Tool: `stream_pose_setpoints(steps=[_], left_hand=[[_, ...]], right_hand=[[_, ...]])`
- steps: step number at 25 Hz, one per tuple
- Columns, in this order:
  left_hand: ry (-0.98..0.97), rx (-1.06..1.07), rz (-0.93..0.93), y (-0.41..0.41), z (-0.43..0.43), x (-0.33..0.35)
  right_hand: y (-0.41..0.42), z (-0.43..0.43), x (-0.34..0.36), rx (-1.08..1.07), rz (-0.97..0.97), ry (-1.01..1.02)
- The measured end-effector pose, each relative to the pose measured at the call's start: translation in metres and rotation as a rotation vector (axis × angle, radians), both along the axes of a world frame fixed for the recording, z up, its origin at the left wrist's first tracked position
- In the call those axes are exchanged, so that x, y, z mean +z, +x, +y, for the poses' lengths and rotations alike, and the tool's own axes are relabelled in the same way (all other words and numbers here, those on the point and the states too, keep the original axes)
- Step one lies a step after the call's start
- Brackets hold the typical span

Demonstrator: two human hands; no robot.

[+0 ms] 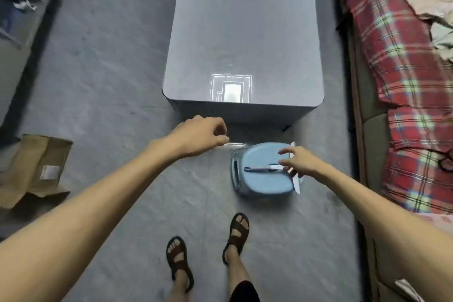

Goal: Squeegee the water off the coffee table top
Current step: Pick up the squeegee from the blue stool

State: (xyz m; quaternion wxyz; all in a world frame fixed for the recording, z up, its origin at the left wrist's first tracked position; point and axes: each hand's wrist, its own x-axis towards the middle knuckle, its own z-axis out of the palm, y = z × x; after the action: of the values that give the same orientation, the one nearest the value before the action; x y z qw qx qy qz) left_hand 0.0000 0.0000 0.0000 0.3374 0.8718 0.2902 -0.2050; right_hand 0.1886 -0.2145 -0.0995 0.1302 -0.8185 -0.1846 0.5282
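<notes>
The dark grey coffee table [242, 32] stretches away from me, with a bright reflection near its front edge. A small squeegee [264, 168] with a grey handle and a white blade lies on top of a blue plastic stool [259, 179] just in front of the table. My right hand [296, 163] hovers over the blade end of the squeegee, fingers spread and touching or nearly touching it. My left hand [203, 135] hangs in the air before the table's front edge, fingers curled in with nothing in them.
A sofa with a red plaid cover [407, 81] and loose clothes runs along the right. A torn cardboard box [34, 169] lies on the grey floor at the left. My sandalled feet [208, 247] stand behind the stool.
</notes>
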Motion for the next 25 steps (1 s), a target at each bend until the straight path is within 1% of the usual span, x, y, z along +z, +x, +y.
stream_pose_setpoints(steps=[2, 4, 6, 10, 13, 15, 17, 19, 20, 21, 23, 25], left_hand=[[-0.029, 0.0, 0.032, 0.014, 0.005, -0.07], [-0.052, 0.002, 0.088, 0.01, -0.003, -0.138], [-0.092, 0.014, 0.096, 0.003, -0.008, -0.194], [-0.149, 0.063, 0.076, -0.012, -0.011, -0.26], [-0.216, 0.107, 0.091, -0.018, -0.011, -0.279], [-0.237, 0.089, 0.124, -0.021, -0.007, -0.283], [-0.234, 0.076, 0.145, -0.021, -0.001, -0.279], [-0.213, 0.067, 0.159, -0.019, 0.005, -0.267], [-0.207, 0.062, 0.164, -0.015, 0.007, -0.257], [-0.202, 0.054, 0.165, -0.011, 0.008, -0.244], [-0.179, 0.021, 0.162, 0.0, 0.01, -0.21], [-0.13, 0.0, 0.158, 0.009, 0.015, -0.173]], right_hand=[[0.004, 0.005, -0.068, -0.075, 0.103, -0.06], [-0.001, 0.005, -0.142, -0.11, 0.181, -0.147], [-0.011, 0.011, -0.21, -0.189, 0.226, -0.16], [-0.028, 0.029, -0.299, -0.316, 0.214, -0.129], [-0.036, 0.032, -0.331, -0.49, 0.175, -0.128], [-0.039, 0.033, -0.337, -0.621, 0.111, -0.113], [-0.038, 0.031, -0.33, -0.73, 0.007, -0.094], [-0.032, 0.027, -0.308, -0.818, -0.112, -0.099], [-0.028, 0.025, -0.292, -0.867, -0.132, -0.1], [-0.025, 0.022, -0.273, -0.925, -0.113, -0.09], [-0.019, 0.016, -0.227, -0.999, 0.018, -0.048], [-0.023, 0.02, -0.173, -0.944, 0.201, -0.01]])
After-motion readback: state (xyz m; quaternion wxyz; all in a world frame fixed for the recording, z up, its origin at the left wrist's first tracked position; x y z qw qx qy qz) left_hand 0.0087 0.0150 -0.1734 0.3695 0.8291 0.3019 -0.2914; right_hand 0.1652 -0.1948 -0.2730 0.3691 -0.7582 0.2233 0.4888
